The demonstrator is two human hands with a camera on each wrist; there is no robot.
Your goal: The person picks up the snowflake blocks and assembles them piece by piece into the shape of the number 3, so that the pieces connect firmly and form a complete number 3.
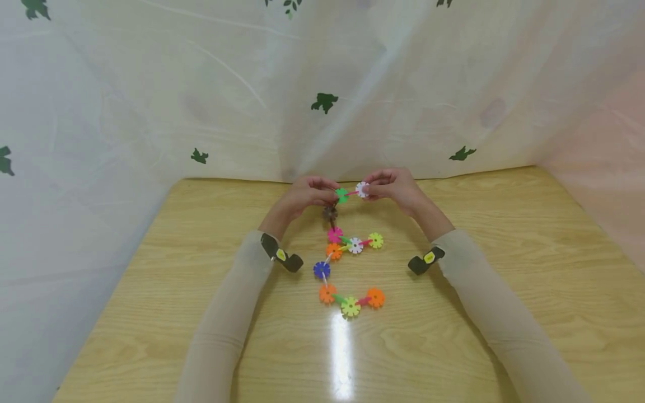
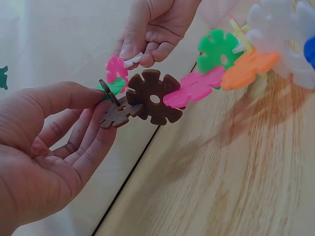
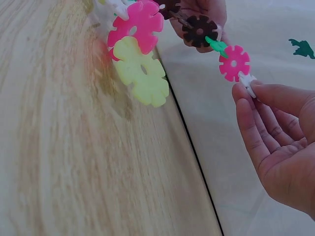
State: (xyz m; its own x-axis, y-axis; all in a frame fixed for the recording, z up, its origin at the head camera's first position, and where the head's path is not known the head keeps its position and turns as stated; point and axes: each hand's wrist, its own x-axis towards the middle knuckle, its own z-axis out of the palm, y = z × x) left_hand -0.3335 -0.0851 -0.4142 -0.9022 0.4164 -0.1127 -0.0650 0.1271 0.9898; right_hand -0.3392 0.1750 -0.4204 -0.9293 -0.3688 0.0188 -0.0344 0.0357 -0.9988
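Observation:
A linked chain of notched, flower-shaped plastic discs runs over the table, with two branches pointing right. At its far end my left hand (image 1: 308, 196) pinches a brown disc (image 2: 119, 116) between thumb and fingers, beside a green disc (image 1: 341, 195). My right hand (image 1: 395, 189) pinches a white disc (image 1: 360, 190) by its edge. A pink disc (image 3: 234, 63) seen nearly edge-on from the head links the white disc to the green one. Nearer are another pink disc (image 1: 335, 234), a blue disc (image 1: 321, 270) and, on the lower branch, an orange disc (image 1: 375, 298).
The wooden table (image 1: 166, 313) ends at a back edge just behind both hands. A pale curtain (image 1: 242, 112) with green leaf shapes hangs behind it. Each sleeve carries a black wrist camera, one being the left camera (image 1: 282, 254).

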